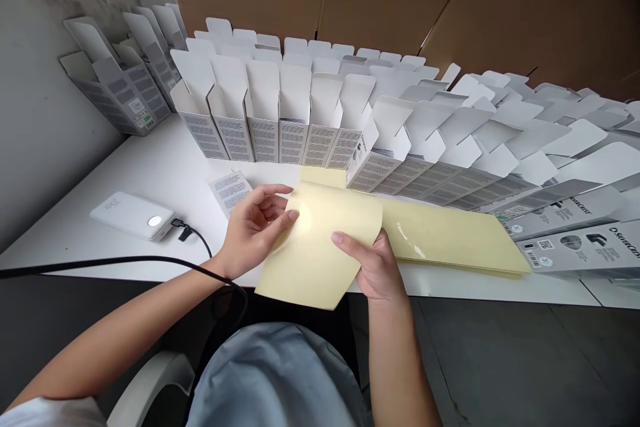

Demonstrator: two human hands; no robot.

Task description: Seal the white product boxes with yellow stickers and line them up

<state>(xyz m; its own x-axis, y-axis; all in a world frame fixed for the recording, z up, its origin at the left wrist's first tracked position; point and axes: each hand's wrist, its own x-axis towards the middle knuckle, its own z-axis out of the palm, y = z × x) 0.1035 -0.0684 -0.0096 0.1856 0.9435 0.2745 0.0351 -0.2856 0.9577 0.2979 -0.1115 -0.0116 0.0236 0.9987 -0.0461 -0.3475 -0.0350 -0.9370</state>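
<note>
Head view: left hand (255,230) and right hand (370,267) both pinch a folded pale-yellow label sheet (320,243), fingers curled on its edges, above the white surface (150,173). Its far end lies on the surface, just below open grey-printed cartons (290,123). Printed leaflet (231,192) just left of the left hand; white power bank (133,215) with black cable (193,238) further left.

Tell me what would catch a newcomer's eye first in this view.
Long rows of open white-and-grey cartons stand across the back of the white table, running off to the right. In front of them, the left hand and right hand hold a pale yellow sheet near the table's front edge. A white power bank lies to the left.
</note>
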